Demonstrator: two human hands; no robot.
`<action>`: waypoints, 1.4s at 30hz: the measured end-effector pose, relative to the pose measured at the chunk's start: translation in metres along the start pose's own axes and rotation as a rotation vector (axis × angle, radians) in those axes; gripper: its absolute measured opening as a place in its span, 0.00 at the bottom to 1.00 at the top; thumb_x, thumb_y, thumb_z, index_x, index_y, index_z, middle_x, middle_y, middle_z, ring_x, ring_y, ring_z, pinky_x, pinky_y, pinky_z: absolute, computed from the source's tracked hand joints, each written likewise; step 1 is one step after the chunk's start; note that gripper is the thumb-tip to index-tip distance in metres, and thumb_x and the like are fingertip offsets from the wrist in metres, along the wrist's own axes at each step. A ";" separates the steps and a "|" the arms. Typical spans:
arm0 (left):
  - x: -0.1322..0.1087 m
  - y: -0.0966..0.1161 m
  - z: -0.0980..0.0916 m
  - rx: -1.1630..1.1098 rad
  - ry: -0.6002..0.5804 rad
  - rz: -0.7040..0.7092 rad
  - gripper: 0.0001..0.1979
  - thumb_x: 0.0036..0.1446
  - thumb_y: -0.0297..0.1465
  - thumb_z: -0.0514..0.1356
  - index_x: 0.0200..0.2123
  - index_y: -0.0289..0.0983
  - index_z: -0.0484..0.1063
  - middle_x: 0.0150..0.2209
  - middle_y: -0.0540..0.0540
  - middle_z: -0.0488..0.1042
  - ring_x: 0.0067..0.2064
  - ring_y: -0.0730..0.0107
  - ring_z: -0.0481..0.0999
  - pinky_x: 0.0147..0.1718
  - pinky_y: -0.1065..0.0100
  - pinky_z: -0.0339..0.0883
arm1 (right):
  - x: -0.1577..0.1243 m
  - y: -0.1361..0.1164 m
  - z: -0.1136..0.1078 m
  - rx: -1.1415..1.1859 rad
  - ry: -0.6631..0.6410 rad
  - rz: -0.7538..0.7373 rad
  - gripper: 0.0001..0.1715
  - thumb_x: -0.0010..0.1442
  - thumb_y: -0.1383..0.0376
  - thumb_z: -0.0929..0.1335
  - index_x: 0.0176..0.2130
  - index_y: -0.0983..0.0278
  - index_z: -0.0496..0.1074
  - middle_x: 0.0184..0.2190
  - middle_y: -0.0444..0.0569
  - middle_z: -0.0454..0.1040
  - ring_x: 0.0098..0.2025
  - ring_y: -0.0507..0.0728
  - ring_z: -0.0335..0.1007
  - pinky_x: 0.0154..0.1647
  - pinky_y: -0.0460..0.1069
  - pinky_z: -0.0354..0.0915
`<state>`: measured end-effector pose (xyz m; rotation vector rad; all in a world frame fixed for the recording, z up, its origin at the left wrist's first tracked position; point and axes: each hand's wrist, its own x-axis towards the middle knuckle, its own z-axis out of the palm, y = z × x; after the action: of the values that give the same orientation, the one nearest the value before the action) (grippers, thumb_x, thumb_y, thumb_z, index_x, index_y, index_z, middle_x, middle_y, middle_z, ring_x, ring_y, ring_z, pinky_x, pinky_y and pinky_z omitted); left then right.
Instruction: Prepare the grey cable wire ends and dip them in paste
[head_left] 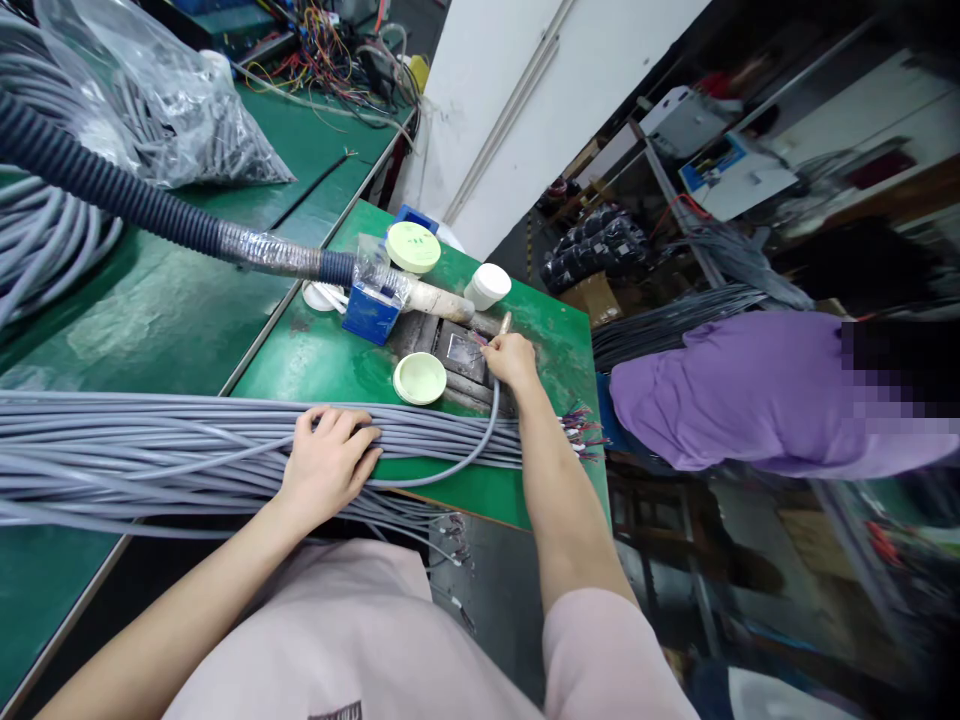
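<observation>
My left hand lies palm down over a thick bundle of grey cables, its fingers curled onto them. The bundle runs across the green bench, with stripped, coloured wire ends at the right. My right hand is closed around the end of one grey cable, which curves up from the bundle. Thin coloured wires stick out from those fingers to the left, over a square metal pot with a shiny surface. Whether the wires touch it, I cannot tell. A short rod-like handle stands just behind this hand.
A ribbed hose ends above the pot, beside a blue box. Around it stand an open round tub, a pale green lid and a white jar. A person in a purple top is at the right.
</observation>
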<state>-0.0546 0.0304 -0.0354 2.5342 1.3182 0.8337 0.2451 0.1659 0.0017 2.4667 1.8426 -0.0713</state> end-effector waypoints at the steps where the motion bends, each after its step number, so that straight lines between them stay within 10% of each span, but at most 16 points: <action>1: 0.000 0.000 0.000 0.001 -0.001 -0.001 0.09 0.60 0.33 0.55 0.42 0.40 0.73 0.44 0.43 0.76 0.46 0.57 0.71 0.48 0.51 0.54 | 0.000 0.000 0.000 -0.002 -0.002 -0.001 0.16 0.56 0.63 0.64 0.37 0.65 0.80 0.38 0.57 0.79 0.43 0.61 0.74 0.43 0.49 0.64; 27: 0.000 0.000 0.001 -0.053 0.010 -0.014 0.10 0.59 0.33 0.56 0.42 0.40 0.74 0.44 0.42 0.76 0.46 0.56 0.71 0.47 0.50 0.55 | -0.007 0.000 -0.009 0.079 0.033 0.001 0.13 0.55 0.63 0.65 0.31 0.66 0.78 0.32 0.55 0.79 0.38 0.60 0.74 0.38 0.48 0.62; 35: 0.000 0.001 -0.002 -0.146 0.037 -0.059 0.09 0.59 0.33 0.57 0.41 0.41 0.74 0.43 0.43 0.76 0.46 0.56 0.72 0.48 0.50 0.56 | -0.088 0.005 -0.039 0.607 0.275 -0.221 0.13 0.52 0.61 0.66 0.20 0.65 0.68 0.20 0.43 0.65 0.24 0.51 0.60 0.28 0.46 0.57; 42: 0.010 0.031 0.009 -1.047 0.146 -0.229 0.12 0.53 0.33 0.63 0.42 0.38 0.74 0.37 0.44 0.77 0.41 0.65 0.74 0.45 0.61 0.66 | -0.171 -0.033 -0.041 1.120 0.181 -0.269 0.11 0.54 0.62 0.68 0.23 0.64 0.69 0.21 0.40 0.61 0.19 0.47 0.55 0.20 0.45 0.53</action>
<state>-0.0231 0.0208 -0.0270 1.5008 0.8191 1.2347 0.1650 0.0149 0.0541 2.7921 2.7030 -1.2383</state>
